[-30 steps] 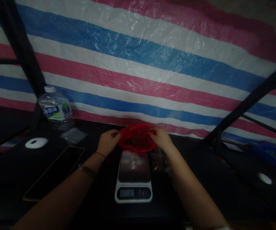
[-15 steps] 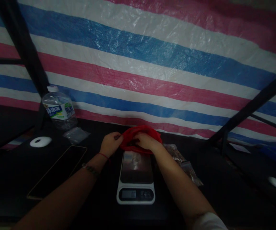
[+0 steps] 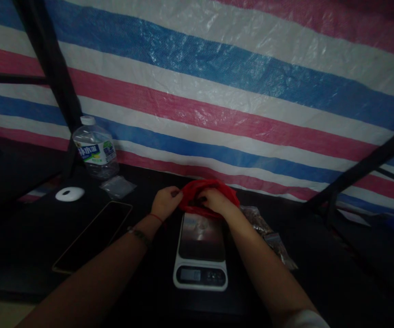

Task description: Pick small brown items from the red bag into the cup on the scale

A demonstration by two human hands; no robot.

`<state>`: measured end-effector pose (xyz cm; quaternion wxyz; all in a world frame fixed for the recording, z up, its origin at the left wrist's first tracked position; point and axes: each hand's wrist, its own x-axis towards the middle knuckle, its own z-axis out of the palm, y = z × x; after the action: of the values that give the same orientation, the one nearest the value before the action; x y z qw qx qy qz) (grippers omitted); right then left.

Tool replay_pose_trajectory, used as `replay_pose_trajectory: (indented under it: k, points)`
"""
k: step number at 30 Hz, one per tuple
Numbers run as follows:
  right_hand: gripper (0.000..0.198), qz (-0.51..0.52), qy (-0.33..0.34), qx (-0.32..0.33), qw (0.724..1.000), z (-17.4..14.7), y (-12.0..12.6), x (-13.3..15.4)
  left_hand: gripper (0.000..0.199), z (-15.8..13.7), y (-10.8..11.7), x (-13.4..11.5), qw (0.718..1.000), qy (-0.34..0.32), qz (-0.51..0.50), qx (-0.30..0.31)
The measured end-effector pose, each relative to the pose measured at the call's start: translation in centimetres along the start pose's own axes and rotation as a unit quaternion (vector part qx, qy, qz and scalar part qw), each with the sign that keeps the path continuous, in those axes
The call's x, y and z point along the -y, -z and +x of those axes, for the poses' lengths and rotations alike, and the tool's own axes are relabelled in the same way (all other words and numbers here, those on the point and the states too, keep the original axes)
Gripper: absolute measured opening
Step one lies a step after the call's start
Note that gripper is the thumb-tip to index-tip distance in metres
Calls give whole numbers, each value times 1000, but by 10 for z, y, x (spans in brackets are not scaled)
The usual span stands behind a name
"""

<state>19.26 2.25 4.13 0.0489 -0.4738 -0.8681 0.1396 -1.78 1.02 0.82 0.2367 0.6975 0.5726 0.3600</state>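
A red plastic bag stands with its mouth spread at the far end of a white kitchen scale. My left hand pinches the bag's left rim. Inside the opening, my right hand has its fingers bent down over dark contents; its fingertips are partly hidden, and I cannot make out what they hold. The scale's metal plate shows in front of the bag, with a small display at the near end. Beside my right forearm lie small clear zip bags filled with brownish pieces.
To the left are a phone, a white oval object, a flat clear plastic bag and a large clear bottle. Striped sheeting hangs behind the black table, between dark slanted posts.
The whole view has shifted, so things appear a little farther right. My left hand keeps its pinch on the red bag's rim, and my right hand stays inside the bag.
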Motion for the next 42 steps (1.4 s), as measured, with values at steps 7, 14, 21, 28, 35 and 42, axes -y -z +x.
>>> replay_pose_trajectory:
  k: [7, 14, 21, 28, 35, 42]
  points:
    - [29, -8, 10, -36, 999, -3, 1, -3, 33, 0, 0, 1, 1000, 0, 1, -6]
    - [25, -15, -10, -68, 997, -4, -1, -2, 31, -2, 4, -4, 999, -5, -3, -40]
    - [28, 19, -22, -57, 998, -13, 6, 8, 40, -19, 30, -31, 970, -229, 21, 78]
    - [23, 32, 5, -65, 997, -37, 36, 28, 41, -34, 32, -58, 944, -233, 52, 228]
    - [22, 51, 73, -17, 996, -61, 58, 61, 35, -38, 21, -60, 927, -276, 135, 214]
    - [17, 27, 55, -11, 998, -60, 51, 67, 32, -38, 14, -60, 937, -248, 184, 164]
